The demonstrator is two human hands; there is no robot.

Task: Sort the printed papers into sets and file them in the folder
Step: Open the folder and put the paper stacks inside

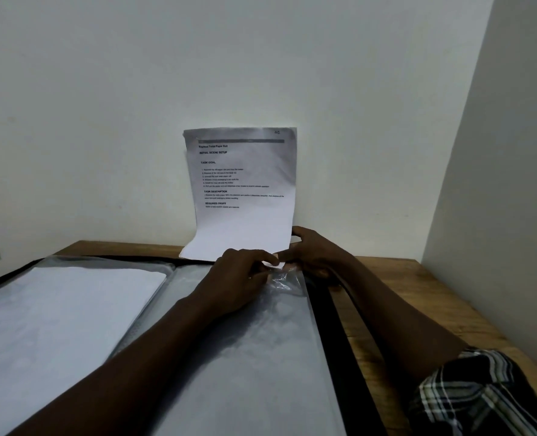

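A printed sheet (245, 190) is held upright at frame centre, its lower right corner pinched by the right hand (314, 253). The crumpled mouth of a clear sleeve (260, 357) in the open folder (326, 309) is pinched by the curled fingers (260, 258) of the left hand (235, 278). A paper stack (56, 325) is seen lower left, on the wooden worktop (418, 294).

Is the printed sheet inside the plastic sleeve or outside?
Mostly outside: the printed sheet stands against the wall, only its bottom corner at the mouth of the plastic sleeve.
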